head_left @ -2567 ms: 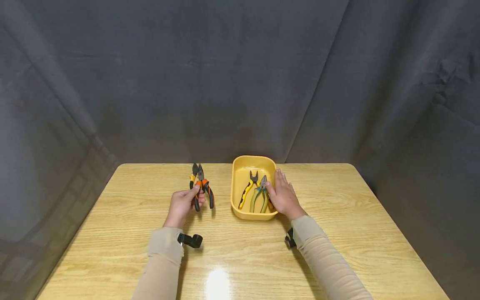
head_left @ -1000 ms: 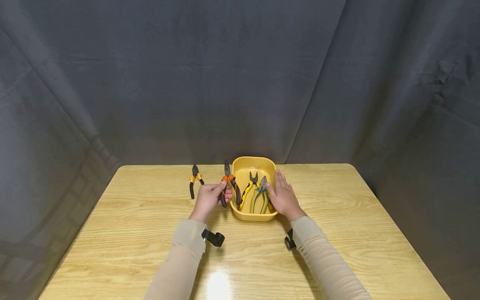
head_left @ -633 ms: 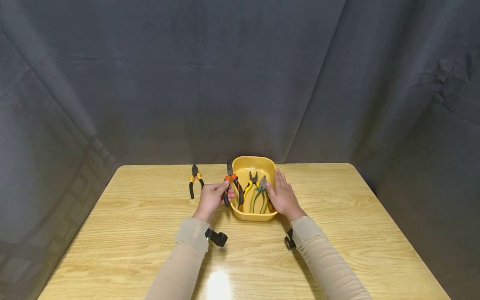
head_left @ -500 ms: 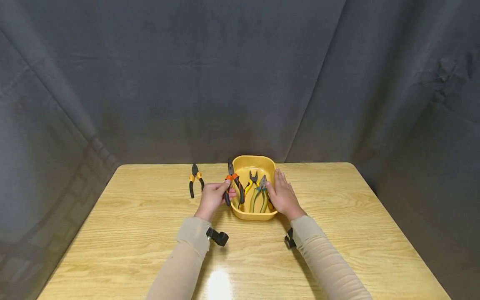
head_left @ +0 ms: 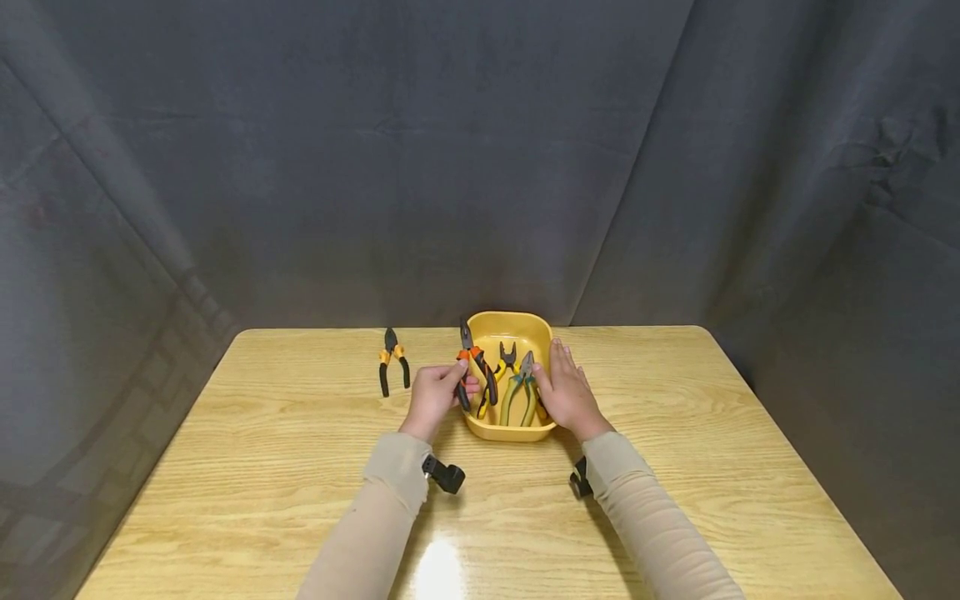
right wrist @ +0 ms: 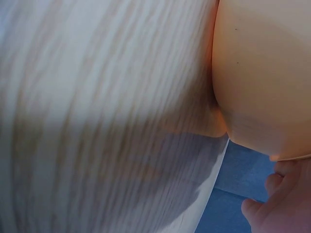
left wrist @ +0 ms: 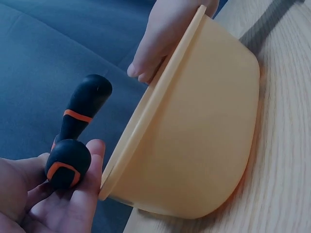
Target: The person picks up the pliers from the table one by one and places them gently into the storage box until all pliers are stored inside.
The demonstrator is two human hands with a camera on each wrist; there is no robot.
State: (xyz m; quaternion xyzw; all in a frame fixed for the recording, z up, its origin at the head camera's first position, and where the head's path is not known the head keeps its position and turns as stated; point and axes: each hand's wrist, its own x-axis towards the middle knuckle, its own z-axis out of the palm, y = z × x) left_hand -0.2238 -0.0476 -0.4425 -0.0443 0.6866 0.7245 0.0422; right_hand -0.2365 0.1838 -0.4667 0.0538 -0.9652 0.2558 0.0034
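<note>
In the head view my left hand (head_left: 435, 393) grips long-nose pliers (head_left: 489, 382) with black and orange handles, by one handle. They hang over the left rim of a yellow plastic bin (head_left: 510, 434); the left wrist view shows their handle ends (left wrist: 82, 104) above the rim. My right hand (head_left: 572, 400) lies along the bin's right wall, fingers straight outside, thumb over the rim. Inside the bin are yellow-and-black pliers (head_left: 507, 357) and olive-green pliers (head_left: 516, 392). A further yellow handle by the right wall is mostly hidden under my right hand.
Pliers with yellow-and-black handles (head_left: 391, 354) lie on the wooden table (head_left: 262, 433), left of the bin. Dark grey cloth (head_left: 420, 167) hangs behind the table and at both sides. The bin stands near the table's far edge.
My left hand has carried the long-nose pliers rightward from beside the yellow-and-black pliers on the table to above the bin's left side. My right hand has stayed in place.
</note>
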